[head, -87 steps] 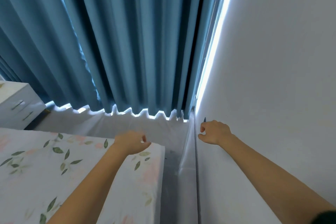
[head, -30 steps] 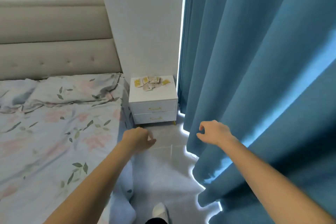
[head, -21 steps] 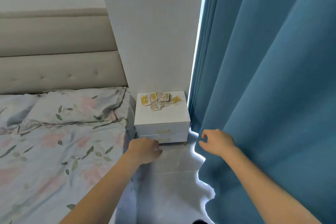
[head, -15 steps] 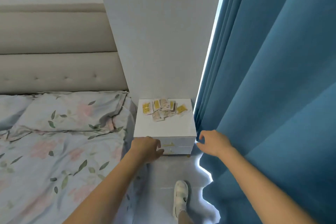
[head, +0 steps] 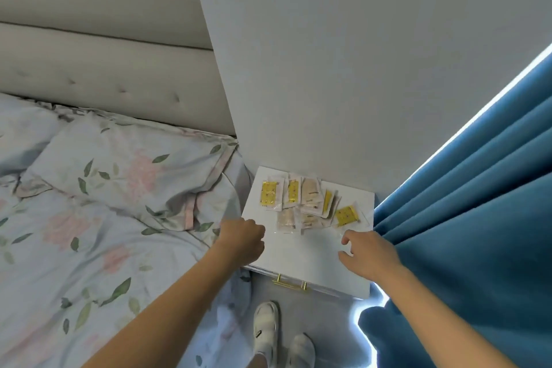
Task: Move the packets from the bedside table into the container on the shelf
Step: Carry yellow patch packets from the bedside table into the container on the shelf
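Several small packets (head: 310,207), some yellow and some beige in clear wrappers, lie in a loose heap at the back of the white bedside table (head: 310,257). My left hand (head: 243,237) hovers over the table's left edge with its fingers loosely curled, holding nothing. My right hand (head: 369,252) hangs over the table's right front part, fingers relaxed and spread, a short way in front of the packets. Neither hand touches a packet. The shelf and its container are out of view.
A bed (head: 89,218) with floral bedding and a pillow lies to the left, against a padded headboard (head: 104,69). A blue curtain (head: 478,218) hangs close on the right. A white wall (head: 343,69) stands behind the table. My feet in white shoes (head: 280,334) stand before the drawers.
I have turned from the curtain and walked up to the bedside table. Both hands now reach over its top, where before they hung in front of it.
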The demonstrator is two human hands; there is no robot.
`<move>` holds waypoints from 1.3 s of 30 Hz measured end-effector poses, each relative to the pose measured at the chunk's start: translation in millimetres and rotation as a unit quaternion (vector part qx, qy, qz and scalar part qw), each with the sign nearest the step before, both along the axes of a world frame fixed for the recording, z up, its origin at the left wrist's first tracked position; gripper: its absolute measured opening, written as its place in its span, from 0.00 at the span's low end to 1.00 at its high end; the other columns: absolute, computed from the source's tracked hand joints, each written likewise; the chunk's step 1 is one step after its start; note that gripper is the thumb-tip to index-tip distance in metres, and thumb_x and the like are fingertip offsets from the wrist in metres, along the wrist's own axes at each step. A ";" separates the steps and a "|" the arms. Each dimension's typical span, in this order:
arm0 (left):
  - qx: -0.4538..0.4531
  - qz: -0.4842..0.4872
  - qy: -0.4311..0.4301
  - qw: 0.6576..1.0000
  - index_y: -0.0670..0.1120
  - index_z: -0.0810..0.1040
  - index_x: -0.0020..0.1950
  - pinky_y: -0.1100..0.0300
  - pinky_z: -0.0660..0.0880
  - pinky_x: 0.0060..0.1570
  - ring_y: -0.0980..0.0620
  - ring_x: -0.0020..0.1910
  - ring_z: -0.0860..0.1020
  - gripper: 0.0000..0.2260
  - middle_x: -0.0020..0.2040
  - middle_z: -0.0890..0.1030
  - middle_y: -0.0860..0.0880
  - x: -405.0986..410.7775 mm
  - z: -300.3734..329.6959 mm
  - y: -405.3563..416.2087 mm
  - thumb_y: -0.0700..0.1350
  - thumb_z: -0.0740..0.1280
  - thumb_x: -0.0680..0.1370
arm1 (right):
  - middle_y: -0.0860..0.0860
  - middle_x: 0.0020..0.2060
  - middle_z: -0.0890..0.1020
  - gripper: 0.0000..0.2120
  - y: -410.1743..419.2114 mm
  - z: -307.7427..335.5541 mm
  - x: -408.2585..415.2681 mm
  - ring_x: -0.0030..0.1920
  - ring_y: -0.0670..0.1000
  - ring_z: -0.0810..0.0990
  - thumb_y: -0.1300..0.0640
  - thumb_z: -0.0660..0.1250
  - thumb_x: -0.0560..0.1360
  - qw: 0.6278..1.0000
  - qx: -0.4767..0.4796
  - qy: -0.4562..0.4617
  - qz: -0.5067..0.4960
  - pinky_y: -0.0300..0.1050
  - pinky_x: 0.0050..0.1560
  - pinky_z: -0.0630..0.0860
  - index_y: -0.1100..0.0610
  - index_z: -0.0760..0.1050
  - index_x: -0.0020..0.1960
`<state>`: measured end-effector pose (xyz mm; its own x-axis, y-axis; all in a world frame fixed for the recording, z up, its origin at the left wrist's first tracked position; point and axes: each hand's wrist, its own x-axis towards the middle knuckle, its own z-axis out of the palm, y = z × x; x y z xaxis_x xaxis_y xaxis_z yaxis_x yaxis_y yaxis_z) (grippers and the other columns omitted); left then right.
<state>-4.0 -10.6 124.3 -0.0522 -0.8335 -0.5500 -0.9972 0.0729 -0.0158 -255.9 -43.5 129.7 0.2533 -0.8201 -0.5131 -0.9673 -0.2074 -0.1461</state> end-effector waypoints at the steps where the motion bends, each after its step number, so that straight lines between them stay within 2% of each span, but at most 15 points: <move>1: 0.007 -0.002 -0.003 1.000 0.47 0.76 0.62 0.56 0.71 0.50 0.44 0.58 0.77 0.15 0.58 0.79 0.47 1.4 -22.0 -14.4 0.48 0.56 0.80 | 0.48 0.55 0.80 0.18 -14.0 -19.0 5.6 0.55 0.50 0.78 0.43 0.60 0.77 1.000 0.000 -0.004 0.007 0.43 0.50 0.76 0.48 0.71 0.64; 5: 0.016 0.026 0.028 0.999 0.49 0.75 0.64 0.53 0.72 0.53 0.45 0.60 0.75 0.15 0.60 0.77 0.47 12.0 -94.3 -70.1 0.48 0.56 0.80 | 0.47 0.56 0.80 0.17 -61.0 -90.1 29.2 0.57 0.50 0.78 0.44 0.59 0.77 0.999 -0.009 -0.023 0.022 0.44 0.53 0.77 0.47 0.70 0.64; 9: -0.029 0.106 0.089 0.990 0.52 0.73 0.67 0.54 0.73 0.56 0.48 0.63 0.74 0.15 0.63 0.75 0.49 28.8 -146.3 -120.2 0.49 0.58 0.81 | 0.48 0.56 0.81 0.16 -97.3 -146.8 44.1 0.57 0.51 0.77 0.47 0.59 0.78 0.999 -0.016 -0.042 0.018 0.45 0.50 0.78 0.48 0.71 0.65; 11: -0.038 0.143 0.116 0.982 0.52 0.72 0.68 0.53 0.74 0.57 0.48 0.63 0.74 0.16 0.65 0.75 0.50 34.4 -169.0 -140.2 0.45 0.61 0.80 | 0.48 0.55 0.81 0.15 -111.4 -170.2 47.1 0.57 0.52 0.77 0.51 0.60 0.79 0.998 -0.021 -0.049 0.015 0.46 0.50 0.78 0.48 0.71 0.64; 15: -0.031 0.127 0.131 0.983 0.51 0.67 0.74 0.51 0.73 0.60 0.48 0.68 0.70 0.25 0.70 0.70 0.50 39.5 -211.7 -176.7 0.38 0.66 0.78 | 0.46 0.57 0.81 0.15 -130.3 -201.9 46.6 0.59 0.51 0.74 0.54 0.64 0.78 0.998 -0.022 -0.063 0.020 0.46 0.54 0.76 0.47 0.72 0.64; 18: -0.024 0.119 0.120 0.985 0.48 0.61 0.76 0.50 0.72 0.63 0.47 0.70 0.67 0.32 0.73 0.65 0.48 40.5 -237.0 -205.8 0.45 0.71 0.76 | 0.45 0.57 0.80 0.17 -137.7 -214.7 40.8 0.60 0.50 0.72 0.53 0.67 0.76 0.997 -0.021 -0.075 0.015 0.45 0.54 0.75 0.47 0.72 0.64; 21: 0.010 0.173 0.102 0.980 0.47 0.59 0.76 0.50 0.73 0.62 0.47 0.71 0.67 0.40 0.73 0.64 0.48 42.0 -259.2 -228.7 0.55 0.75 0.70 | 0.45 0.57 0.80 0.18 -142.5 -225.7 37.8 0.58 0.50 0.73 0.53 0.69 0.74 0.996 -0.015 -0.089 -0.006 0.45 0.54 0.75 0.48 0.73 0.63; 24: 0.039 0.265 0.120 0.956 0.47 0.63 0.73 0.51 0.73 0.62 0.46 0.68 0.68 0.48 0.70 0.67 0.48 39.2 -276.4 -235.0 0.68 0.74 0.60 | 0.45 0.56 0.80 0.17 -146.9 -234.7 44.6 0.56 0.49 0.74 0.54 0.69 0.74 0.993 -0.006 -0.111 -0.035 0.44 0.52 0.76 0.49 0.74 0.62; 27: 0.037 0.387 0.108 0.915 0.40 0.58 0.73 0.50 0.70 0.63 0.42 0.69 0.66 0.52 0.67 0.65 0.43 31.2 -287.5 -229.0 0.66 0.76 0.61 | 0.45 0.56 0.79 0.18 -150.8 -240.7 59.5 0.57 0.49 0.75 0.54 0.69 0.74 0.990 0.001 -0.131 -0.056 0.43 0.51 0.76 0.49 0.73 0.63; 29: 0.037 0.447 0.116 0.886 0.39 0.58 0.73 0.50 0.72 0.61 0.43 0.69 0.66 0.53 0.66 0.65 0.43 27.7 -288.7 -225.2 0.66 0.77 0.60 | 0.45 0.56 0.79 0.18 -152.9 -243.1 69.2 0.57 0.49 0.75 0.54 0.69 0.75 0.989 0.003 -0.139 -0.059 0.43 0.50 0.75 0.48 0.73 0.64; 32: 0.050 0.530 0.182 0.827 0.40 0.62 0.71 0.51 0.73 0.61 0.45 0.67 0.70 0.52 0.65 0.69 0.44 30.5 -295.3 -221.1 0.63 0.80 0.57 | 0.45 0.56 0.79 0.17 -154.1 -245.3 77.5 0.58 0.49 0.74 0.53 0.68 0.75 0.989 -0.001 -0.140 -0.056 0.42 0.49 0.74 0.48 0.73 0.63; 34: 0.049 0.565 0.245 0.787 0.42 0.69 0.66 0.51 0.78 0.58 0.47 0.59 0.78 0.48 0.60 0.77 0.46 33.3 -299.4 -216.7 0.61 0.82 0.54 | 0.45 0.56 0.79 0.16 -154.5 -246.2 80.1 0.58 0.49 0.74 0.52 0.67 0.76 0.989 -0.001 -0.136 -0.059 0.42 0.49 0.74 0.47 0.73 0.63; 36: 0.045 0.557 0.266 0.786 0.44 0.75 0.59 0.51 0.80 0.53 0.48 0.51 0.81 0.42 0.53 0.82 0.47 34.3 -298.8 -213.4 0.61 0.81 0.52 | 0.45 0.56 0.79 0.16 -156.0 -245.8 81.8 0.58 0.49 0.74 0.51 0.67 0.76 0.988 0.001 -0.139 -0.068 0.42 0.48 0.75 0.48 0.73 0.63; 38: 0.052 0.541 0.248 0.802 0.46 0.78 0.55 0.50 0.79 0.54 0.47 0.51 0.81 0.40 0.51 0.82 0.48 36.1 -297.8 -211.6 0.65 0.78 0.50 | 0.46 0.56 0.79 0.16 -158.4 -246.8 83.5 0.57 0.50 0.75 0.51 0.68 0.76 0.986 0.004 -0.145 -0.076 0.43 0.48 0.75 0.48 0.73 0.63; 39: 0.054 0.535 0.231 0.811 0.48 0.78 0.55 0.50 0.78 0.55 0.47 0.53 0.80 0.42 0.51 0.81 0.48 36.6 -295.1 -210.9 0.68 0.76 0.47 | 0.47 0.56 0.79 0.16 -159.6 -247.2 84.1 0.57 0.50 0.75 0.51 0.68 0.76 0.986 0.008 -0.148 -0.080 0.43 0.48 0.75 0.48 0.73 0.63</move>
